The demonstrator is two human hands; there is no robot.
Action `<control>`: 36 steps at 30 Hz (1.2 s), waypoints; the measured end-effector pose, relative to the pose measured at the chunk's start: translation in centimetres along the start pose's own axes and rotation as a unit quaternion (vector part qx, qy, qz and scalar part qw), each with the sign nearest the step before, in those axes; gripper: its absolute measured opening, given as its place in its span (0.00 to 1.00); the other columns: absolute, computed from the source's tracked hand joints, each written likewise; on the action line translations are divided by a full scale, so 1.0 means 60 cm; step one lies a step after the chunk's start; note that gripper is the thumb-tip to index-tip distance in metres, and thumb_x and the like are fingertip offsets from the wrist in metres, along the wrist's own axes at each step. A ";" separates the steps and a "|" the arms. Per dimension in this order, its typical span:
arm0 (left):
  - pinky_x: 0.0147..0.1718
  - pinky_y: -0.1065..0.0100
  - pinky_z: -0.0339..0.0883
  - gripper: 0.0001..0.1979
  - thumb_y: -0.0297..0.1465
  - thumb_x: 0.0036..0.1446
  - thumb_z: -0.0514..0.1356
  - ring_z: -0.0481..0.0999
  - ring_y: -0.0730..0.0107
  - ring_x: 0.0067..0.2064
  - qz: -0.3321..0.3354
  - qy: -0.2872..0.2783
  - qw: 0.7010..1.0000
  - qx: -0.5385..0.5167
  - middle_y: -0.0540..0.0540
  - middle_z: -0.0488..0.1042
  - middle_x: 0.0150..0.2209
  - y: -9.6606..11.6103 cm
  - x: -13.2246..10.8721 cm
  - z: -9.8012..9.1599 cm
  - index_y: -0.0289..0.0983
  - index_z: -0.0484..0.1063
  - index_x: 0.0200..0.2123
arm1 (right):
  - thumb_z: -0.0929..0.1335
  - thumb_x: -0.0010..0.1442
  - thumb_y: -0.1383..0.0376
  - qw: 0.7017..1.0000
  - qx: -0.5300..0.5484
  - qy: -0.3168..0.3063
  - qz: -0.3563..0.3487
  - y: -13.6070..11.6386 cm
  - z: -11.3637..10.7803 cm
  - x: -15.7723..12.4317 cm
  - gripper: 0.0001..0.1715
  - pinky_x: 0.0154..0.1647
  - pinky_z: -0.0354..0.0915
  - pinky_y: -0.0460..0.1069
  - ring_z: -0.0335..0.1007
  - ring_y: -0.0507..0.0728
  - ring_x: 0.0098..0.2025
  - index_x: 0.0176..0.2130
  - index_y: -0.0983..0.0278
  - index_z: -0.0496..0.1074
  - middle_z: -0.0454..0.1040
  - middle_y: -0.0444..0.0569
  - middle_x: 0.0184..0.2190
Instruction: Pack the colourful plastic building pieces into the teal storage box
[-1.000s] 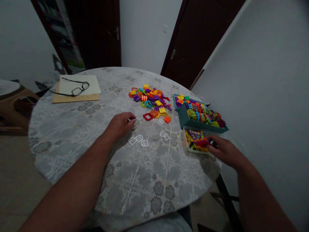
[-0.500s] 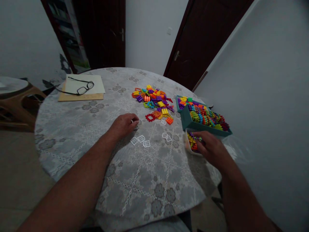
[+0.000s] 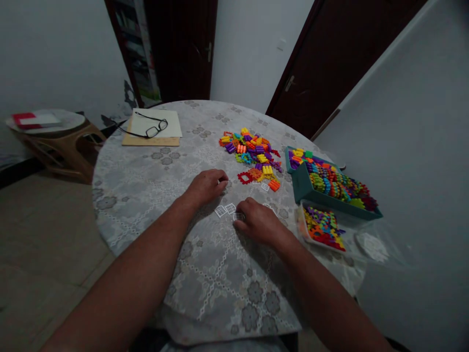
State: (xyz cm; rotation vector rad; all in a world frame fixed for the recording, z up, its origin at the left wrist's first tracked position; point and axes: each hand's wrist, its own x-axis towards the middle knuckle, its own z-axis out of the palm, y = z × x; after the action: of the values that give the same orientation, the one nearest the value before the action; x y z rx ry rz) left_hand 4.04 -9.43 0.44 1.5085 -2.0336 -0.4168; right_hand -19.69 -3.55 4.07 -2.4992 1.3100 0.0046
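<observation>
My left hand [image 3: 209, 187] rests on the tablecloth with its fingers curled in; whatever they may hold is hidden. To its right, my right hand [image 3: 258, 221] has its thumb and forefinger closed at the edge of a small white lattice window piece [image 3: 238, 216], partly covered by the fingertips. Two more white window pieces [image 3: 220, 211] lie flat just left of it. Another white piece [image 3: 265, 187] sits by the near edge of a heap of colourful plastic building pieces [image 3: 252, 151]. Behind my right hand, other white pieces are partly hidden.
On the right are a teal box [image 3: 304, 188] packed with colourful pieces, a clear tub [image 3: 302, 227] of small pieces and a plastic bag [image 3: 372, 247] with white pieces. Black glasses [image 3: 152, 131] lie on paper at the back left. A stool [image 3: 69, 146] stands beyond.
My right hand has moved left from the clear tub to the white window pieces. My left hand stays near the same spot on the table. The view has turned slightly left.
</observation>
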 end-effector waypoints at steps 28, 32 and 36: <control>0.53 0.58 0.71 0.09 0.29 0.68 0.62 0.81 0.56 0.49 -0.009 -0.025 1.000 0.008 0.39 0.85 0.48 0.020 -0.003 -0.007 0.39 0.83 0.46 | 0.75 0.62 0.66 0.989 0.139 0.056 -0.011 0.022 0.019 0.048 0.09 0.43 0.61 0.48 0.69 0.56 0.41 0.41 0.61 0.72 0.74 0.44 0.39; 0.53 0.58 0.71 0.09 0.29 0.68 0.62 0.81 0.56 0.48 -0.011 -0.021 1.000 -0.001 0.40 0.85 0.46 0.021 -0.003 -0.008 0.39 0.83 0.46 | 0.72 0.64 0.67 0.978 0.203 0.022 -0.036 0.008 0.025 0.037 0.08 0.38 0.60 0.48 0.68 0.54 0.35 0.45 0.59 0.75 0.73 0.40 0.32; 0.54 0.58 0.71 0.09 0.29 0.67 0.62 0.81 0.56 0.49 -0.015 -0.019 1.000 0.002 0.40 0.85 0.48 0.019 -0.002 -0.007 0.39 0.83 0.46 | 0.72 0.65 0.66 0.969 0.241 0.027 -0.043 -0.007 0.035 0.041 0.31 0.41 0.63 0.49 0.71 0.55 0.36 0.65 0.58 0.72 0.77 0.42 0.36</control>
State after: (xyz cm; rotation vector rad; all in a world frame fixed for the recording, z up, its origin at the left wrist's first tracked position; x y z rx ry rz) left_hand 3.43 -8.93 1.39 1.5467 -2.0435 -0.4567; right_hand -17.61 -4.70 1.81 -2.1453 1.0631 -0.3594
